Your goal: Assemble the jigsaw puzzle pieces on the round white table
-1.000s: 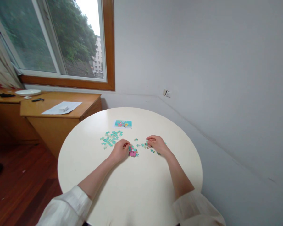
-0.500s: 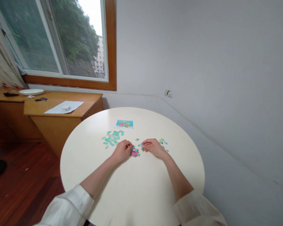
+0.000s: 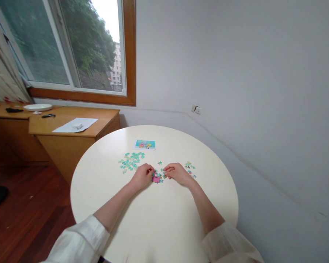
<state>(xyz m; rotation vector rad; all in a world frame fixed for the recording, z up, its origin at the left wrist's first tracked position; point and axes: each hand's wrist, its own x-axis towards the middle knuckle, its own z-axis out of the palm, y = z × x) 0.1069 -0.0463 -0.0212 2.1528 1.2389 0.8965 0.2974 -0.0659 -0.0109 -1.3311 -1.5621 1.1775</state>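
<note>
On the round cream table (image 3: 153, 226) lies a small joined patch of pink and teal puzzle pieces (image 3: 156, 178). My left hand (image 3: 142, 176) rests at its left edge with fingers curled, pinching at the patch. From the right, my right hand (image 3: 177, 172) meets it, fingertips pressed together on a small teal piece. A loose heap of teal pieces (image 3: 131, 161) lies to the left. A few more pieces (image 3: 190, 168) lie behind my right hand. A small picture card (image 3: 144, 144) sits further back.
A wooden sideboard (image 3: 71, 135) stands left of the table under the window, with a paper sheet (image 3: 75, 125), a white plate (image 3: 37, 107) and small dark items. The grey wall runs close along the table's right side, with a socket (image 3: 196, 109).
My right hand has moved left from the right-hand pieces to the pink patch, uncovering those pieces. My left hand has stayed by the patch.
</note>
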